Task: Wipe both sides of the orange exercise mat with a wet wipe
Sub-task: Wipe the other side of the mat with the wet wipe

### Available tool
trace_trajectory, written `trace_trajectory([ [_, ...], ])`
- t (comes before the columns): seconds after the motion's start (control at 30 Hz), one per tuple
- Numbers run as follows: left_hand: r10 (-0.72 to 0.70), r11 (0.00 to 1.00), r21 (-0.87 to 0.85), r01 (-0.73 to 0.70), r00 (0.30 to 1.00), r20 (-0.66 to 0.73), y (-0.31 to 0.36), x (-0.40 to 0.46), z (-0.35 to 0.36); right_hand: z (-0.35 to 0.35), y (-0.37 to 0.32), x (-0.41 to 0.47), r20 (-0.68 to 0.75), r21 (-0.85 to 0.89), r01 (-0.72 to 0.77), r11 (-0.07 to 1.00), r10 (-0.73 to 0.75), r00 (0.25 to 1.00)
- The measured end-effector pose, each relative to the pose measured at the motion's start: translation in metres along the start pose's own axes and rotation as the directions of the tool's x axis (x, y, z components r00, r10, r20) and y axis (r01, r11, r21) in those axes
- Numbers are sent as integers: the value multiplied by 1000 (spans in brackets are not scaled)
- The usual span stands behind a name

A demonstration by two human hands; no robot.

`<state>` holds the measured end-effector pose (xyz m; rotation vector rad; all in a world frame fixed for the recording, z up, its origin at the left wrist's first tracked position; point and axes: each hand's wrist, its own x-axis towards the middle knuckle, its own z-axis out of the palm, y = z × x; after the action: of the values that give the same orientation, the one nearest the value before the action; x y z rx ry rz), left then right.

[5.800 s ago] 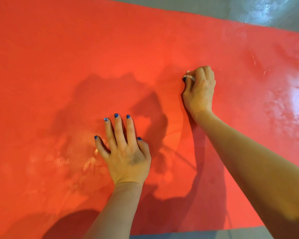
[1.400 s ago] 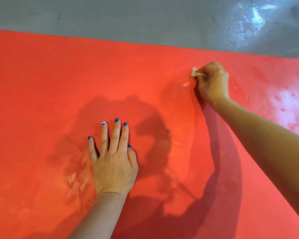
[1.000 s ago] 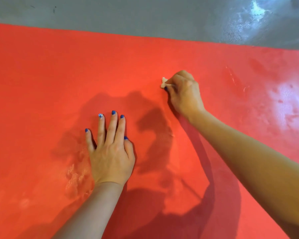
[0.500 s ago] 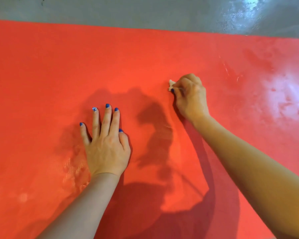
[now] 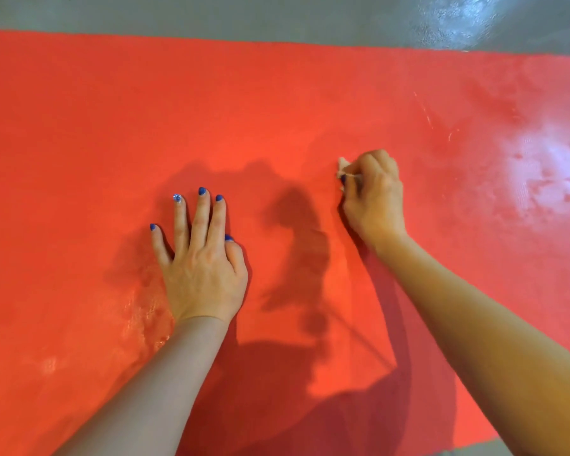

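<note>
Right hand (image 5: 374,199) grips wet wipe (image 5: 342,166) on orange mat (image 5: 277,103)

No legible text, label, brand, number or sign anywhere in view. Orange exercise mat (image 5: 277,110): plain surface, no print or logo visible. Grey floor (image 5: 211,14) beyond far edge of mat: unmarked.
</note>
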<state>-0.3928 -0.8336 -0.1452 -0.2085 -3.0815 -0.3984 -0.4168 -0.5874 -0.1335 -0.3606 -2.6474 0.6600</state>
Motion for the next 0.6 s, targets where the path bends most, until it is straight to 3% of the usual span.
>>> trace_trajectory([
  [0.07,0,1000,0,0,1000,2,0,0,0,-13,22,-2,-105,-24,-127,992,123,987],
  [0.13,0,1000,-4,0,1000,2,0,0,0,-10,24,-7,-138,-54,-130,990,122,983],
  [0.4,77,996,-49,-76,997,20,4,-10,-6,-7,21,-5,-89,-49,-181,982,177,980],
  [0.6,207,977,-73,-200,973,102,21,-108,-10,-7,21,-4,-85,-80,-179,981,173,981],
])
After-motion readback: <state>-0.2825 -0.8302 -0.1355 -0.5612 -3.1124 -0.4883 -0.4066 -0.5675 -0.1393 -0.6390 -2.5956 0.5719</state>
